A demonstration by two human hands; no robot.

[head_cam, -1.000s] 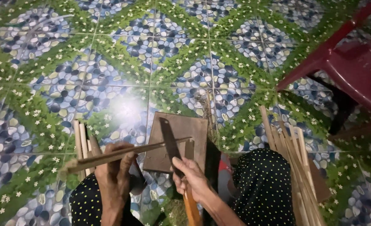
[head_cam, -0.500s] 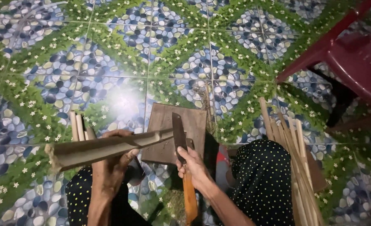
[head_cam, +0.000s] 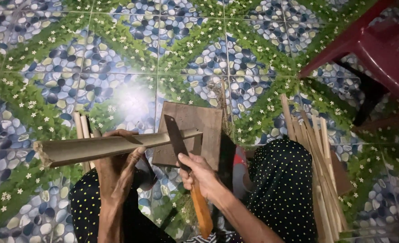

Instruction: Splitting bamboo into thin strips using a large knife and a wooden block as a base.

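Note:
My left hand [head_cam: 117,166] grips a long split piece of bamboo [head_cam: 78,150], held level across the view with its far end over a brown wooden board [head_cam: 205,126]. My right hand [head_cam: 198,173] holds a knife [head_cam: 178,143] with a dark blade and an orange wooden handle [head_cam: 201,212]. The blade crosses the bamboo near its right end, edge against it. My knees in black dotted cloth [head_cam: 284,189] frame both hands.
A bundle of thin bamboo strips [head_cam: 318,157] leans by my right knee. A few more sticks [head_cam: 80,128] lie behind my left hand. A dark red plastic chair [head_cam: 379,54] stands at the upper right. The floor is patterned tile [head_cam: 118,58].
The bamboo piece has turned and risen, showing its wide hollow side. The knife blade has shifted left along the bamboo's right end.

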